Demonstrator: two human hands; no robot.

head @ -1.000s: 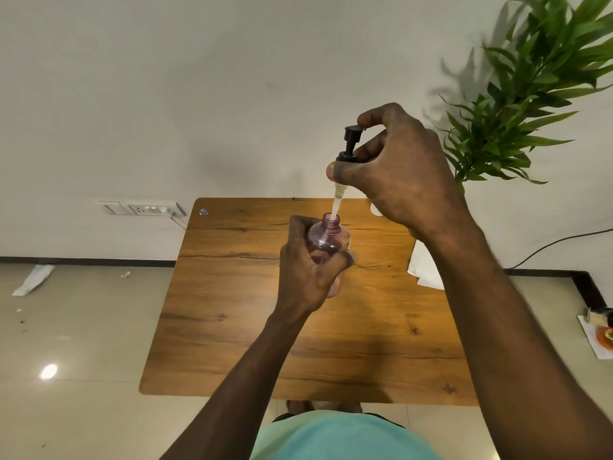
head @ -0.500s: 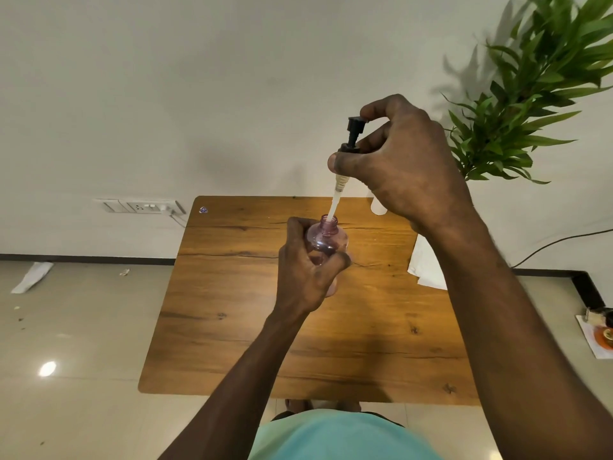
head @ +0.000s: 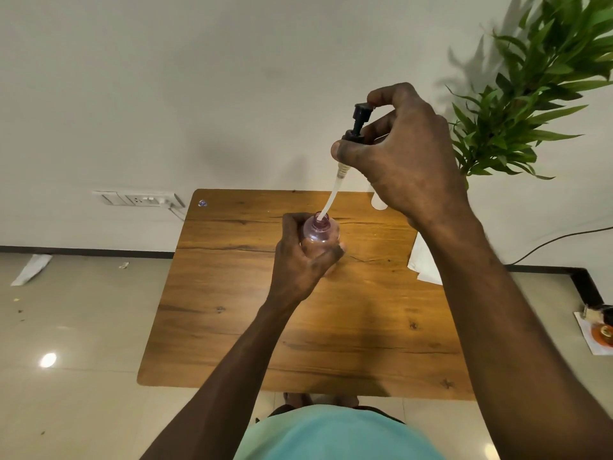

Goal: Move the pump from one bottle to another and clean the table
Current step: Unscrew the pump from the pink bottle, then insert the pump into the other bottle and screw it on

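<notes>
My teal shirt fills the bottom of the view, and both forearms reach out over the wooden bench. My left hand is wrapped around the pink bottle, fingers and thumb curled about its body, holding it upright above the middle of the bench, nearer the far edge than the near one. The bottle's neck is uncapped, and the lower tip of the white dip tube sits in its mouth. Higher up, my right hand has the black pump in a pinching grip (thumb and fingertips closed on the collar and head), with the tube slanting down and left to the bottle. By the right edge of the bench lies white paper, partly hidden by my right forearm. Something small and white shows at the far edge; I cannot tell what it is. A tiny sticker marks the far left corner. Beyond, a wall socket sits on the left and a green plant on the right.
</notes>
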